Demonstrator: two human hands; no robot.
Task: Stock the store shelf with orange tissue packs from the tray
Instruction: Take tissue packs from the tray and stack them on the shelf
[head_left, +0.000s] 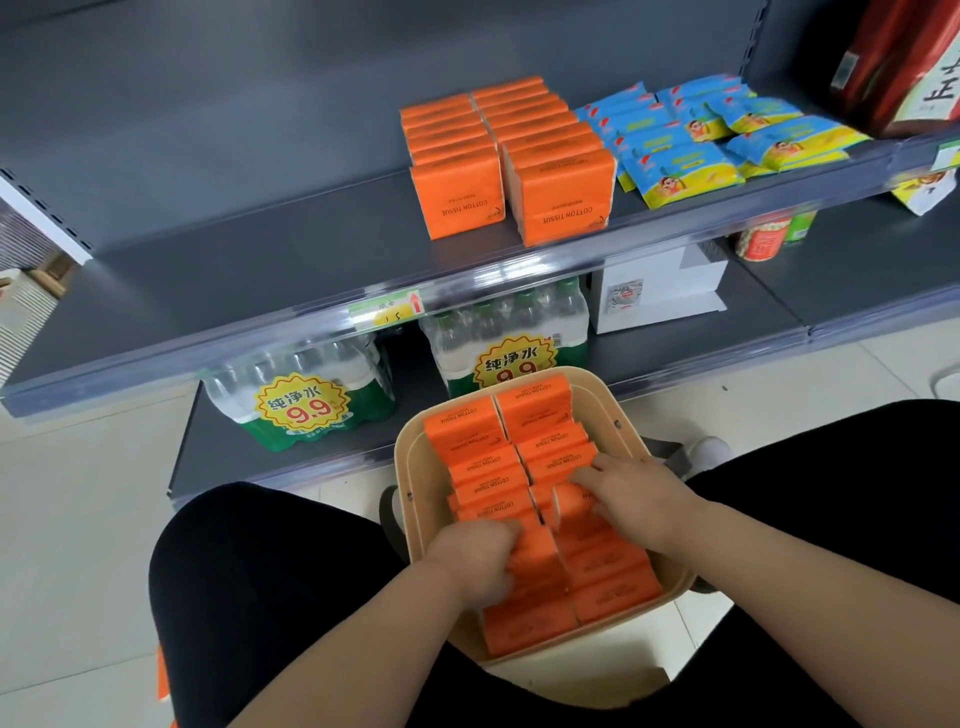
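A beige tray (608, 400) sits between my knees, packed with two rows of orange tissue packs (483, 457) standing on edge. My left hand (475, 558) reaches into the left row, fingers curled down around a pack there. My right hand (631, 493) lies over the right row, with its fingers curled over the top of a pack (569, 499). On the grey shelf (260, 260) above, two rows of orange tissue packs (511, 156) stand front to back.
Blue and yellow wipe packs (696, 140) lie to the right of the shelved orange packs. Bottled water multipacks (301, 395) and a white box (654, 291) stand on the lower shelf. The shelf's left half is bare. My black-clad legs flank the tray.
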